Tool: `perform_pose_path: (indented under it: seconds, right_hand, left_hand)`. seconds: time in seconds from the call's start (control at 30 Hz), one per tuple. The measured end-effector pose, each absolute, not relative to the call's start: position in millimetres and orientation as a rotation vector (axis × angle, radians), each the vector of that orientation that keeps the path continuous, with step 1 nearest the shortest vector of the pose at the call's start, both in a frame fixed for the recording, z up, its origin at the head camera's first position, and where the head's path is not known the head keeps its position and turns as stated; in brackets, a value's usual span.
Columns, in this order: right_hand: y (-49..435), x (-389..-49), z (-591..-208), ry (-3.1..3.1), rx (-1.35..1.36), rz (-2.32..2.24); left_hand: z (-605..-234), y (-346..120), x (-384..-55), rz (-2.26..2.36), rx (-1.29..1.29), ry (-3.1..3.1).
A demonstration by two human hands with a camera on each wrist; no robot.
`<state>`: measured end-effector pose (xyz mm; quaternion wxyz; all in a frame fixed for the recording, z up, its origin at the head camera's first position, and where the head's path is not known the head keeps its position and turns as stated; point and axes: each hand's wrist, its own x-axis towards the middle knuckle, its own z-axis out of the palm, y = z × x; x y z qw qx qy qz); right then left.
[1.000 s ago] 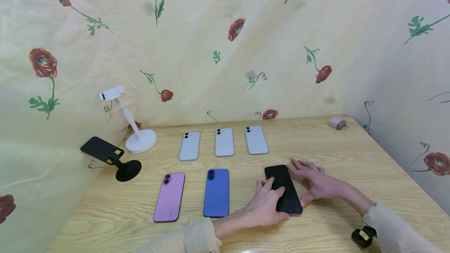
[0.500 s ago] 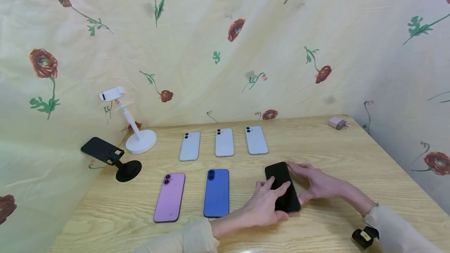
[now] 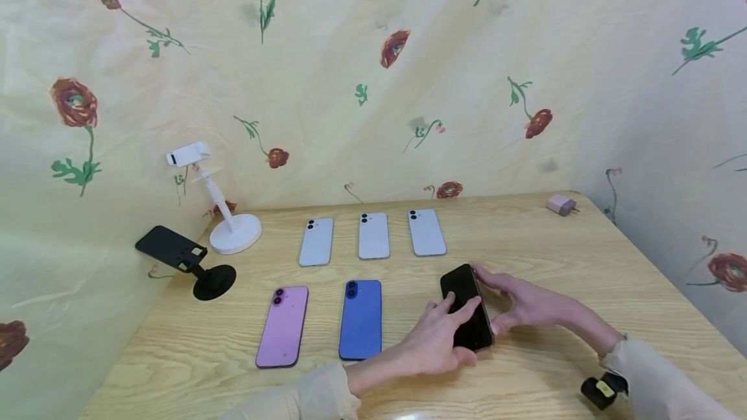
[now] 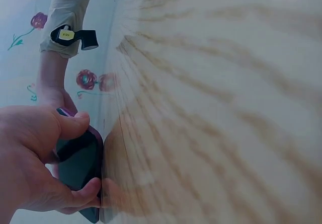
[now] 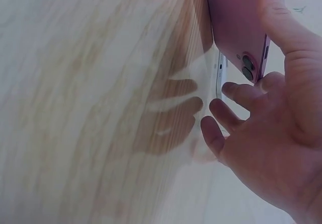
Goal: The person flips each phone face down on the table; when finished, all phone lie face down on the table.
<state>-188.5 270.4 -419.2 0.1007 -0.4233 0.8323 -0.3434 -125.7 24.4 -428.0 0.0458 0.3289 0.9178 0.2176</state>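
A smartphone [image 3: 475,330] with a black screen and a pink back [image 5: 236,15] stands tilted, its right side raised off the table. My left hand [image 3: 434,341] lies over its left and lower part. Two fingers touch the screen, and the thumb is at the bottom edge; in the left wrist view, a lower fingertip [image 4: 90,188] is by the table-side edge. My right hand [image 3: 531,303] holds the raised right edge between thumb and forefinger. Its other fingers [image 5: 214,128] hang below the phone, apart from it.
Left of the hands lie a blue phone [image 3: 360,323] and a pink phone [image 3: 283,326]. Several white phones [image 3: 373,237] line the back. A white stand [image 3: 235,234] and a black stand [image 3: 214,282] occupy the left, a charger plug [image 3: 561,205] the far right.
The smartphone's right side has risen from nearly flat to a tilt, and its far end has shifted away slightly. My right hand moved a little left with its edge; its fingers drew in.
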Motion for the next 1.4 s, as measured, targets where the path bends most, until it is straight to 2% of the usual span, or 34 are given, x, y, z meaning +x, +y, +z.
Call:
perform_pose_path:
  seconds: [0.27,1.1,1.4]
  right_hand:
    - [265,-191,-414,2.408,-1.304,-1.030]
    - [243,-191,-403,2.321,-1.232,-1.056]
    - [232,-190,-401,2.198,-1.160,-1.154]
  left_hand:
    - [-430,21,-127,0.745,1.044,2.824]
    - [-426,9,-136,0.945,1.165,2.701]
    - [-425,5,-136,0.997,1.095,2.634]
